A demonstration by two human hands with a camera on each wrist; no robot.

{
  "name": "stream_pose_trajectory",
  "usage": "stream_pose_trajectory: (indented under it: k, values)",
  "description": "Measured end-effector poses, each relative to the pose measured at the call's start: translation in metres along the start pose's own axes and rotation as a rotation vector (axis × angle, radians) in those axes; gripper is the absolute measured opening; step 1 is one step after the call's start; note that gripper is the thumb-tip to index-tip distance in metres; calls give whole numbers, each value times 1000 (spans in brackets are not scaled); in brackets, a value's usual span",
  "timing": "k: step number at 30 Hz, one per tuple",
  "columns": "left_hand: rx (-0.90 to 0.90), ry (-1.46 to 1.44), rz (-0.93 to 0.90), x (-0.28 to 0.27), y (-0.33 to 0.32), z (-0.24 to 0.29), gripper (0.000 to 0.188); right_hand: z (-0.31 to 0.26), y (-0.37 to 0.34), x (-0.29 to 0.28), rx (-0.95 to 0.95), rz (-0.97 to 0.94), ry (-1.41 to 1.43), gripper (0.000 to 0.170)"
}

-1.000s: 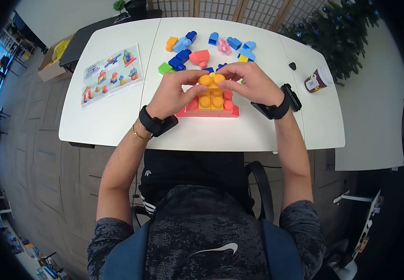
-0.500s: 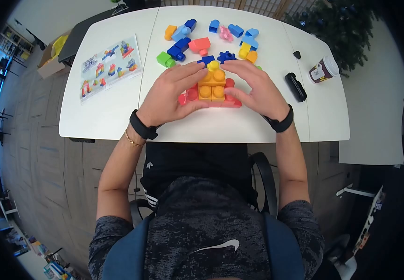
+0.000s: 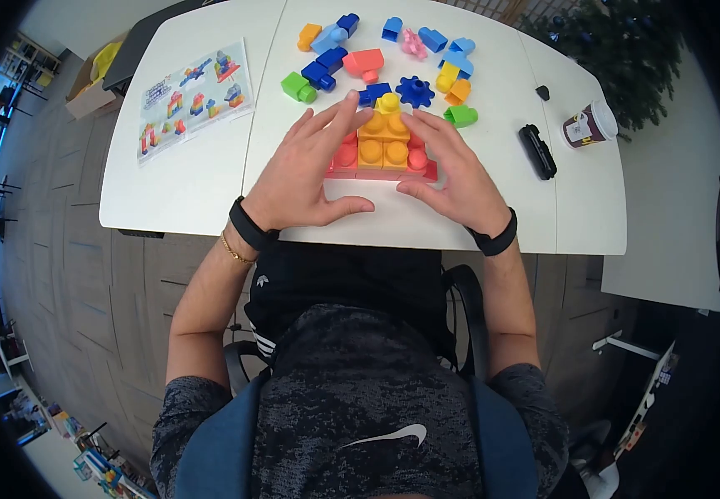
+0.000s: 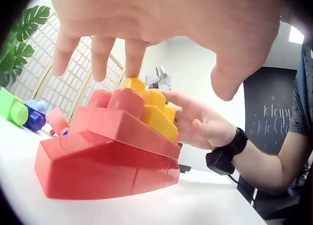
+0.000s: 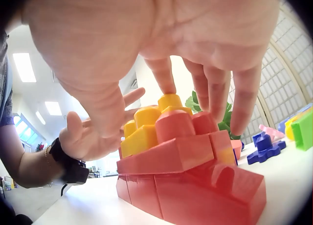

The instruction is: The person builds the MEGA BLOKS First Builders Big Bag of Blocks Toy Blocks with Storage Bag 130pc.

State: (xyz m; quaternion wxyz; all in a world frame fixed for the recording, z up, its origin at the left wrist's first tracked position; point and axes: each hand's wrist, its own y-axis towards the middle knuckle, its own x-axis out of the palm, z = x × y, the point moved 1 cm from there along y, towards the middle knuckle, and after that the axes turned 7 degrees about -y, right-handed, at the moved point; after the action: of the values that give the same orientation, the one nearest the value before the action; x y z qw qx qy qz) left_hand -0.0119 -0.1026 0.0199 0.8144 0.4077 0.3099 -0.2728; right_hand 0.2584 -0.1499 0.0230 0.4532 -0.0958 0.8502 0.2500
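A stepped toy-block build stands on the table, with a wide red block base and yellow-orange blocks rising in the middle. At its peak sits a small yellow block. My left hand is spread along the build's left side, its thumb pointing inward in front of the base. On the other side my right hand arches with loosely bent fingers and its thumb apart. Both wrist views show the fingers straight and hanging over the red studs, with nothing gripped.
Behind the build lie loose blocks, among them a blue gear-shaped piece, a red block and a green block. A picture sheet lies at left. At right are a black case and a paper cup.
One second ago the fingers of both hands held the top yellow-orange block. Since then both hands have let go and spread apart, the thumbs drawing back toward the body.
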Motion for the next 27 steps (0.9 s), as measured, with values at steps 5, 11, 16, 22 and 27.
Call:
stream_pose_trajectory:
  k: [5, 11, 16, 22, 27]
  values:
    - [-129, -37, 13, 11, -1, 6, 128, -1, -1, 12, 1, 60, 2, 88]
    - [-191, -9, 18, 13, 0, 14, 121, 1, 3, 8, -4, 94, 15, 85]
    - [-268, -214, 271, 6, -4, -6, 85, 32, 25, -25, -19, 130, 12, 65]
    - [-492, -121, 419, -5, -9, -54, 38, 102, 70, -33, 134, 76, -230, 45]
    - [-443, -14, 273, -11, 7, -64, 29, 104, 118, 1, -16, 31, -287, 42]
